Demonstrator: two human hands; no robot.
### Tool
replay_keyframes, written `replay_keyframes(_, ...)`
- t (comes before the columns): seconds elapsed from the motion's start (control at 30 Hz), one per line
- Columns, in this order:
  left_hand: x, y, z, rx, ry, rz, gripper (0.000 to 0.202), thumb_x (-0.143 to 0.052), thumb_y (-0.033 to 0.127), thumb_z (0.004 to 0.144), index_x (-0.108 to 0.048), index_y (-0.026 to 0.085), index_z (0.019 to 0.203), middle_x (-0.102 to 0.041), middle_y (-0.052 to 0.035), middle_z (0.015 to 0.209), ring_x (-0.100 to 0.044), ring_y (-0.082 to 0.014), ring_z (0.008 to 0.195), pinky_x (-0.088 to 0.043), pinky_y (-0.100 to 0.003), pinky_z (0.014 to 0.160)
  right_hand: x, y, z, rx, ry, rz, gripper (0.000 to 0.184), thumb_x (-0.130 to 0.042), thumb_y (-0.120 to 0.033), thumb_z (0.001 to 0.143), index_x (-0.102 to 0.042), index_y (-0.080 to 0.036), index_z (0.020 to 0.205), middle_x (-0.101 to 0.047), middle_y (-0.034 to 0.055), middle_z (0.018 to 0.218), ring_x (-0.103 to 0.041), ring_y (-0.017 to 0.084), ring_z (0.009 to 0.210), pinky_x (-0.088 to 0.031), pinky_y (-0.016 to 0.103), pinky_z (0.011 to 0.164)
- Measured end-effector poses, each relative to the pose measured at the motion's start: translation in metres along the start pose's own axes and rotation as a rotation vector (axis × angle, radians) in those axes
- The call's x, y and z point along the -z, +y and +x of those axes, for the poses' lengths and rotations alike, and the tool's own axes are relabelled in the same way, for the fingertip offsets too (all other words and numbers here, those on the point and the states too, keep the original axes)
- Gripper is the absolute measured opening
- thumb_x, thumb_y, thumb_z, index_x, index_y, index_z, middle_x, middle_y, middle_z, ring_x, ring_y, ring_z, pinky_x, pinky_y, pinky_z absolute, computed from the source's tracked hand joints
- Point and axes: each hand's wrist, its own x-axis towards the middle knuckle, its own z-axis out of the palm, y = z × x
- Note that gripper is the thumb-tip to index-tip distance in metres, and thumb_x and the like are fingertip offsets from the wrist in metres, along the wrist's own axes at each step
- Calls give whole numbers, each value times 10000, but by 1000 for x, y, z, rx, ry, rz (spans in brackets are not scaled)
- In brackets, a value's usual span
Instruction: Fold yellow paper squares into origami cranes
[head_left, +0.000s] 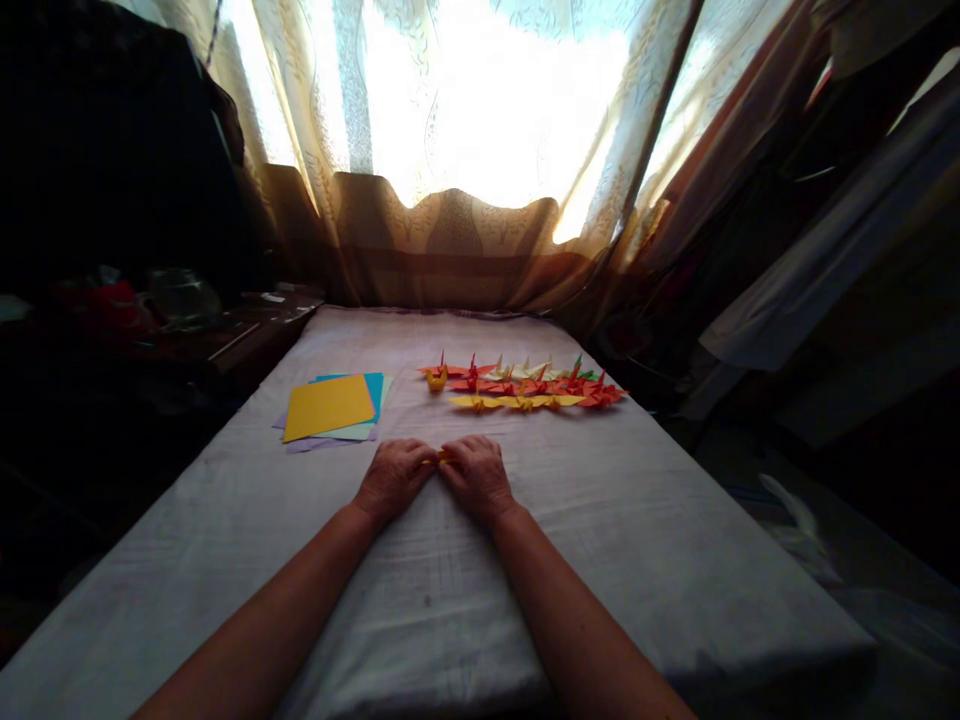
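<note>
Both of my hands meet at the middle of the white-covered table. My left hand (394, 477) is closed, its fingertips pinching a small piece of yellow folded paper (444, 457). From the other side my right hand (478, 474) grips the same paper; most of it is hidden behind the fingers. Beyond my left hand lies a stack of square paper sheets (328, 405), yellow on top with blue, pale green and lilac edges showing. Past my right hand stand rows of folded paper cranes (525, 388) in red, orange, yellow, cream and green. A yellow-orange folded piece (436, 379) sits at their left end.
A white cloth (600, 540) covers the table. Left of it, a dark side table holds a red mug (112, 308) and a glass jar (184, 298). A curtain (450, 240) hangs behind over a bright window. Clothes (810, 240) hang at the right.
</note>
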Motion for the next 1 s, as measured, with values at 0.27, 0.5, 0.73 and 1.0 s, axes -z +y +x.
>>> replay_keyframes(0.27,-2,-4,-3,157,93,-186,94,-589,250,849,-644,237,925,-735,-28,847,-683,-216,827,-503,-362,825,-1,-1,2,-45,23,81,96,-592,-237,907,-673,-218,859,-707,48,895,-614,211,952,-364,342,913)
replay_keyframes(0.5,-6,-18,3,346,139,-543,345,-638,353,783,-558,215,1089,-671,13,796,-680,-176,769,-533,-287,704,-9,-1,5,-124,55,198,125,-530,-196,903,-653,-201,880,-720,36,837,-654,173,798,-420,271,765)
replay_keyframes(0.73,7,-18,6,466,151,-882,643,-730,389,700,-515,162,1261,-613,33,764,-624,-129,640,-500,-229,585,-7,-5,-1,-109,32,308,62,-603,-223,850,-661,-211,833,-723,0,740,-650,147,671,-431,252,713)
replay_keyframes(1.0,-1,-16,7,529,180,-1064,803,-819,351,635,-499,192,1354,-582,53,747,-598,-110,633,-497,-207,560,-10,-9,-5,-112,-16,430,317,-619,-217,800,-607,-209,1117,-722,-14,747,-639,139,620,-442,230,632)
